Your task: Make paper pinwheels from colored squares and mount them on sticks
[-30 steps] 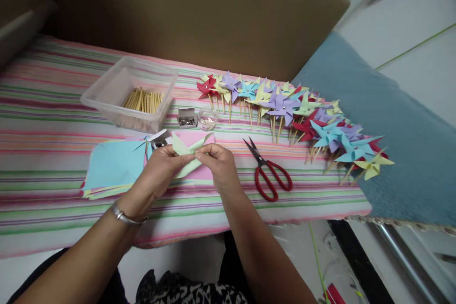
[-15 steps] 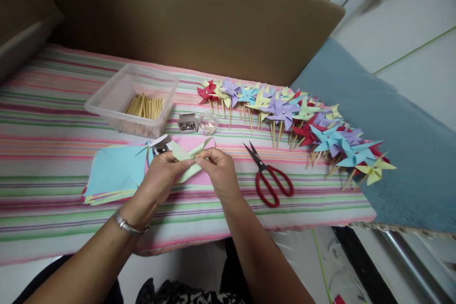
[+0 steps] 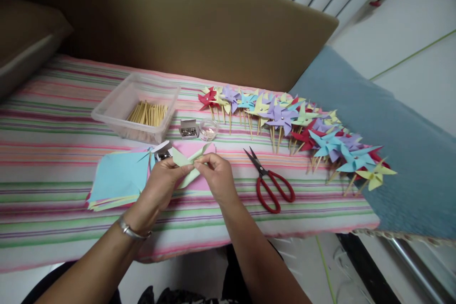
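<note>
Between my two hands is a pale green paper pinwheel [image 3: 191,179], its corners folded in toward the middle. My left hand [image 3: 162,181] pinches its left side. My right hand [image 3: 218,174] pinches it at the centre, fingertips meeting those of the left; anything small between them is hidden. Under the pinwheel lies a sheet of pink paper [image 3: 206,182]. Beside my left hand are a stack of coloured paper squares [image 3: 119,175], blue on top, and a small open box [image 3: 163,150] with dark metal pieces. Scissors with red handles [image 3: 268,178] lie open to the right of my right hand.
A clear plastic tub [image 3: 103,113] holds short wooden sticks [image 3: 147,113]. Near it stand another small box of metal pins [image 3: 188,129] and a round clear container [image 3: 208,129]. Finished pinwheels [image 3: 281,116] line the back right. A brown board [image 3: 185,23] rises behind the striped cloth [image 3: 46,161].
The view has tilted up slightly, so things sit lower in it. Both hands still pinch the folded paper, with barely any movement of the fingers.
</note>
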`<state>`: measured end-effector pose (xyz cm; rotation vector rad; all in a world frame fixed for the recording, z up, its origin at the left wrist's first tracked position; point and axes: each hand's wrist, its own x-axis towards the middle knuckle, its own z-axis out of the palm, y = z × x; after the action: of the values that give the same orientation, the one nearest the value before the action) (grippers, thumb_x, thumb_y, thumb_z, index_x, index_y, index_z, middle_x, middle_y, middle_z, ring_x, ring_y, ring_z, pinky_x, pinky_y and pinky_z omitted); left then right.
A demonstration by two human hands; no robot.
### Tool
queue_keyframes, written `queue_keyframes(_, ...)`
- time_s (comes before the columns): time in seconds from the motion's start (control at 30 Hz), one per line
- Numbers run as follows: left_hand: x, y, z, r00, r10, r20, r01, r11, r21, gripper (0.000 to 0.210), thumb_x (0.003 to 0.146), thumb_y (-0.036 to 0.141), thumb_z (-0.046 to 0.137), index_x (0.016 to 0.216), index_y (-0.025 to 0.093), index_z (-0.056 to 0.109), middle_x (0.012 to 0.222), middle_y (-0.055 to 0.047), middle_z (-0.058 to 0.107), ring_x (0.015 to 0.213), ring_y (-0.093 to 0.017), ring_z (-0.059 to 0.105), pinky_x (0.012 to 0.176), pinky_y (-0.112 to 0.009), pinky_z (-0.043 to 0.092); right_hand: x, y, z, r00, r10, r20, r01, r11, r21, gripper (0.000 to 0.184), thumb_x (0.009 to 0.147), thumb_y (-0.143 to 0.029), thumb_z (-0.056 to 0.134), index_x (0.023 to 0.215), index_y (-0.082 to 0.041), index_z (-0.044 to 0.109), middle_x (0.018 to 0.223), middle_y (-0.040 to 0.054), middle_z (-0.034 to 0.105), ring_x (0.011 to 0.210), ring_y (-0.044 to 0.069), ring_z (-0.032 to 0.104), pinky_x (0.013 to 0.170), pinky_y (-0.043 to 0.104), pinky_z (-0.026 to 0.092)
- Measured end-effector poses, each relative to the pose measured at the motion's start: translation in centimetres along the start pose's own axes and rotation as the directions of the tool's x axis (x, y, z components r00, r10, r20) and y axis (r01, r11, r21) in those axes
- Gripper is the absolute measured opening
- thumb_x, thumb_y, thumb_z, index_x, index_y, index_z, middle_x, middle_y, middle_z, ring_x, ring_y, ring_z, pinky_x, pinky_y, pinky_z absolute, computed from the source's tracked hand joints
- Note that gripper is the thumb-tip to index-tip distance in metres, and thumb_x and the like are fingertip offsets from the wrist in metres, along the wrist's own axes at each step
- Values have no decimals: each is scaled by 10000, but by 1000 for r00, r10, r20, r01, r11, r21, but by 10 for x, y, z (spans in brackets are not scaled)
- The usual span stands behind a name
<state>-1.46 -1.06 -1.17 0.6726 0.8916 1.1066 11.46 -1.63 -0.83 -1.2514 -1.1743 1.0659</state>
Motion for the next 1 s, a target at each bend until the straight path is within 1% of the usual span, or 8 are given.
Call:
queue_keyframes(0.23, -1, 4, 3, 999, -20, -27, 20, 1000, 0, 194, 602, 213, 798, 783, 167, 743, 792, -24, 745, 724, -137, 652, 764, -254, 479, 1, -2, 1, 1000, -19, 16, 20, 999, -48, 33, 711, -220, 630, 695, -192, 628, 733, -1, 638, 759, 164, 591, 764, 288, 456)
queue_keyframes(0.33, -1, 6, 3, 1000, -29, 1, 29, 1000, 0, 230, 603, 215, 795, 823, 176, 742, 828, -27, 746, 759, -145, 655, 779, -258, 472, 0, -3, 1, 999, -28, 17, 29, 997, -71, 32, 722, -223, 622, 736, -199, 606, 759, -10, 618, 793, 159, 578, 786, 283, 443)
queue_keyframes(0.43, 0, 5, 1, 999, -45, 29, 44, 999, 17, 246, 604, 215, 788, 841, 169, 742, 854, -43, 745, 792, -162, 655, 786, -268, 467, -2, -1, 1, 1000, -20, 9, 21, 999, -50, 93, 714, -213, 626, 785, -210, 566, 789, -18, 596, 827, 155, 573, 795, 278, 441)
queue_keyframes(0.57, 2, 6, -3, 998, -29, -53, 33, 997, 68, 221, 588, 206, 780, 801, 164, 740, 752, -25, 732, 632, -133, 618, 628, -240, 449, -5, 3, 3, 1000, -24, 4, 23, 1000, 16, 175, 698, -190, 646, 822, -220, 526, 821, -21, 598, 846, 151, 584, 802, 278, 441)
queue_keyframes(0.67, 2, 11, -3, 996, 34, -81, -29, 997, 65, 198, 581, 200, 773, 773, 163, 739, 712, -16, 720, 586, -121, 591, 593, -234, 433, -5, 5, 6, 998, 60, -2, -59, 986, 153, 241, 686, -191, 678, 855, -225, 510, 788, -28, 632, 792, 151, 604, 775, 284, 446)
queue_keyframes(0.77, -1, 16, -1, 997, 48, -53, -44, 996, 77, 202, 588, 209, 764, 785, 167, 745, 721, -19, 721, 600, -128, 596, 611, -243, 440, -5, 8, 6, 984, 156, 88, -174, 947, 271, 316, 690, -220, 708, 970, -220, 559, 867, -6, 676, 835, 167, 614, 810, 308, 446)
queue_keyframes(0.87, -3, 17, 1, 1000, 17, -13, -16, 996, 86, 228, 581, 197, 761, 807, 169, 745, 749, -24, 728, 626, -135, 610, 632, -246, 447, -5, 12, 3, 968, 188, 166, -225, 945, 237, 274, 698, -263, 723, 947, -193, 636, 885, 11, 681, 847, 184, 599, 816, 318, 439)
queue_keyframes(1.0, -2, 15, 1, 1000, 13, -28, -10, 994, 105, 231, 559, 178, 760, 787, 152, 736, 722, -30, 721, 617, -142, 610, 617, -247, 445, -4, 15, 1, 981, 161, 111, -174, 978, 113, 200, 696, -300, 730, 841, -188, 653, 781, -7, 655, 762, 173, 557, 728, 292, 426)
